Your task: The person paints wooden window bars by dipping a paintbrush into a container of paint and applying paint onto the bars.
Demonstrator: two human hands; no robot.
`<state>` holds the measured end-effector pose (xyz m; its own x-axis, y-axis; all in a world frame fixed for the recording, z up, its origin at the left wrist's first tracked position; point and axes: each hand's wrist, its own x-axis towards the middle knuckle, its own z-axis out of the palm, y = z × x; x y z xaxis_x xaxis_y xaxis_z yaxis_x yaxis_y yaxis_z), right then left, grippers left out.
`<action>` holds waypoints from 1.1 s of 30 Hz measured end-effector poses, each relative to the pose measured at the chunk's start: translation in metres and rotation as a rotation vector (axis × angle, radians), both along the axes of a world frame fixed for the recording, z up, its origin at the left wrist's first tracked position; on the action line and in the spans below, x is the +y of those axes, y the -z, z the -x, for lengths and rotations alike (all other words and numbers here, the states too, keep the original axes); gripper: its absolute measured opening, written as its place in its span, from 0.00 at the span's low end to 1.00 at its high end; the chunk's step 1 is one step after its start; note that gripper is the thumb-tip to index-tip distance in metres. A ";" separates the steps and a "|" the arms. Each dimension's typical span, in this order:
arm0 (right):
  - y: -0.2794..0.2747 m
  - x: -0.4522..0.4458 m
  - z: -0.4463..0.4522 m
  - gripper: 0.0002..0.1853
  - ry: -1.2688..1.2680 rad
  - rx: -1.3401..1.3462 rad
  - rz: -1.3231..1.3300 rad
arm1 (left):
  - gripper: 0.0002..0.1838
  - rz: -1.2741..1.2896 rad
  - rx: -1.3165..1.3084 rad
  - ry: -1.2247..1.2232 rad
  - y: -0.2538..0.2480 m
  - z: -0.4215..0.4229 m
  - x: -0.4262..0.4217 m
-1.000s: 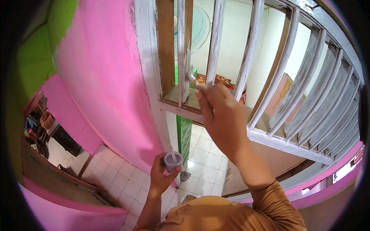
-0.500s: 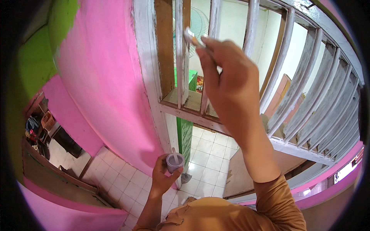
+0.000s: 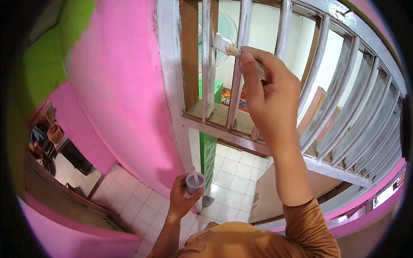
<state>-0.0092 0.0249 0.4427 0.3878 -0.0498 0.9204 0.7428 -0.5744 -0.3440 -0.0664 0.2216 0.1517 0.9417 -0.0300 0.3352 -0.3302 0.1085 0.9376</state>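
My right hand is closed round the handle of a paintbrush. The brush's white-coated bristles are at the second slat from the left, in the upper part of the wooden lattice. Low in the view, my left hand grips a small plastic cup with a pale stick standing in it. The cup is near the white post beside the pink wall. Some slats are white, others show patchy grey or brown wood.
A pink wall curves along the left. Behind the slats are a fan and a green cabinet. White floor tiles lie below. A wooden rail runs under the slats.
My right hand rose with the brush from the slats' lower part, and the bristles now show clearly at the slat. My left hand has stayed low with the cup.
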 end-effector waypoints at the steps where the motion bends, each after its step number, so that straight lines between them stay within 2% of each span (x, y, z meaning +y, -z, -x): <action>1: 0.002 0.001 -0.001 0.10 -0.014 -0.006 -0.016 | 0.34 -0.007 0.005 0.004 0.000 0.001 -0.001; 5: 0.025 0.002 0.003 0.09 0.003 0.049 0.123 | 0.33 -0.018 0.005 0.011 0.000 0.002 -0.006; 9: 0.026 0.001 0.006 0.07 -0.004 0.063 0.089 | 0.33 -0.032 -0.011 0.022 0.003 0.000 -0.005; 12: 0.015 0.002 0.007 0.06 0.035 -0.051 0.016 | 0.33 -0.006 0.011 0.019 0.003 0.000 -0.005; 16: 0.022 -0.001 0.009 0.07 -0.017 0.045 0.127 | 0.33 -0.008 -0.014 -0.007 0.002 0.001 -0.009; 22: -0.009 0.003 -0.001 0.06 0.005 -0.111 0.107 | 0.33 0.002 0.008 0.019 0.002 0.003 -0.008; 24: -0.019 0.003 -0.014 0.07 0.002 -0.313 0.087 | 0.33 -0.004 -0.001 0.000 -0.002 0.004 -0.008; 26: -0.019 0.003 -0.014 0.08 -0.007 -0.318 0.073 | 0.33 0.000 -0.002 0.001 0.001 0.004 -0.009; 28: -0.011 0.000 -0.003 0.08 -0.020 -0.149 0.142 | 0.33 0.008 -0.010 -0.002 0.001 0.004 -0.008; 31: -0.010 -0.003 0.006 0.08 -0.007 -0.064 0.184 | 0.33 -0.031 -0.022 -0.028 0.001 0.007 -0.006; 33: -0.019 -0.003 0.009 0.08 0.047 -0.118 0.193 | 0.32 -0.015 -0.033 -0.022 0.002 0.006 -0.005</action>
<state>-0.0179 0.0215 0.4612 0.2785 0.1161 0.9534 0.7423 -0.6559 -0.1370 -0.0728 0.2169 0.1502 0.9308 -0.0145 0.3653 -0.3627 0.0872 0.9278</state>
